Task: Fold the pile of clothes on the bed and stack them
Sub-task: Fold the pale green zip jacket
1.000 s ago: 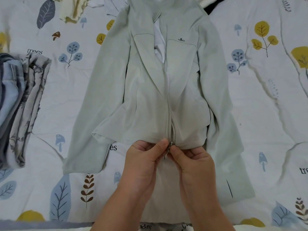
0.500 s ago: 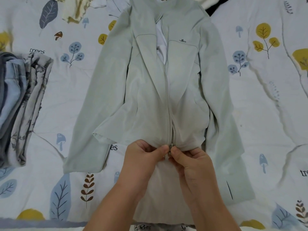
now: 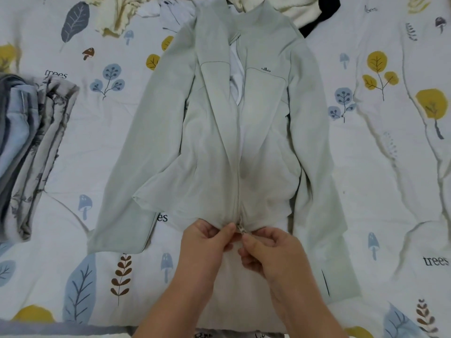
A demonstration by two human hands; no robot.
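A pale green zip jacket (image 3: 207, 132) lies spread face up on the bed, collar away from me, both sleeves stretched down along its sides. Its front is open near the collar, showing white lining. My left hand (image 3: 207, 242) pinches the jacket's hem just left of the zipper. My right hand (image 3: 271, 250) pinches the hem on the other side, fingertips by the small metal zipper slider (image 3: 239, 227). A stack of folded clothes (image 3: 29, 147), grey, light blue and printed, sits at the left edge.
The bed sheet (image 3: 380, 181) is white with printed leaves, trees and mushrooms. Unfolded garments lie beyond the collar: a cream one (image 3: 117, 18), another cream one (image 3: 300, 8) and a black one (image 3: 324, 15).
Both hands stay at the bottom of the zipper, with small finger shifts. The jacket has not moved.
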